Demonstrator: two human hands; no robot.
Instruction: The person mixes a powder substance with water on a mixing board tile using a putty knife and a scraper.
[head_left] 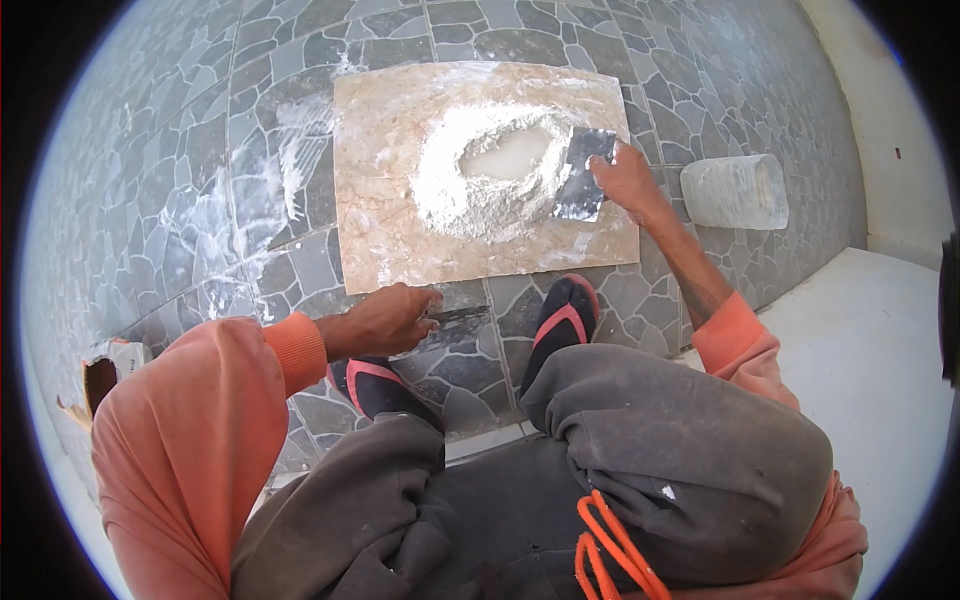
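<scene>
A beige tile board (380, 240) lies on the floor, bearing a ring of white powder (450, 200) with a pool of whitish liquid (508, 156) in its middle. My right hand (628, 180) grips a flat dark scraper (583, 175), smeared with white, at the right side of the ring. Below the board's lower left edge, my left hand (385, 320) is closed with curled fingers. A dark, blurred patch shows beside its fingertips; whether it is a held tool is unclear.
A whitish translucent container (735, 192) lies on its side right of the board. White smears mark the stone-patterned floor (290, 60) at left. My feet in dark socks and sandals (565, 310) are just below the board. An opened box (115, 365) stands at far left.
</scene>
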